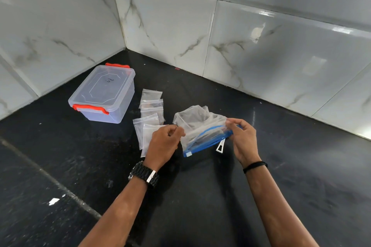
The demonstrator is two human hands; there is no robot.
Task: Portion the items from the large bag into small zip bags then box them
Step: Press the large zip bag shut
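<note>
While both forearms reach in from 6 o'clock, the scene reads, near to far:
Left wrist: a black link-band watch (145,173) sits on it.
Right wrist: a thin black band (255,166) circles it.
Left hand (163,143): fingers curled, pinching the left edge of the large bag's mouth; it lies at 9 o'clock of the bag.
Right hand (244,138): thumb and fingertips pinch the right edge of the same mouth, at 3 o'clock of the bag.
Large bag (200,128): clear plastic with a blue zip strip and a white slider tab hanging at its near right corner; held between the two hands, its crumpled body trailing toward 12 o'clock. Something dark shows inside, too blurred to tell what.
Small zip bags (149,114): a loose, overlapping row of clear bags lying flat on the desk, running from just beside the left hand toward 12 o'clock.
Box (104,94): clear plastic, lid on, orange latches at both ends; it stands at 10 o'clock of the hands, just beside the small bags.
Desk (220,196): black, speckled stone.
Wall (261,36): glossy white marble-look tiles forming a corner at 12 o'clock.
</note>
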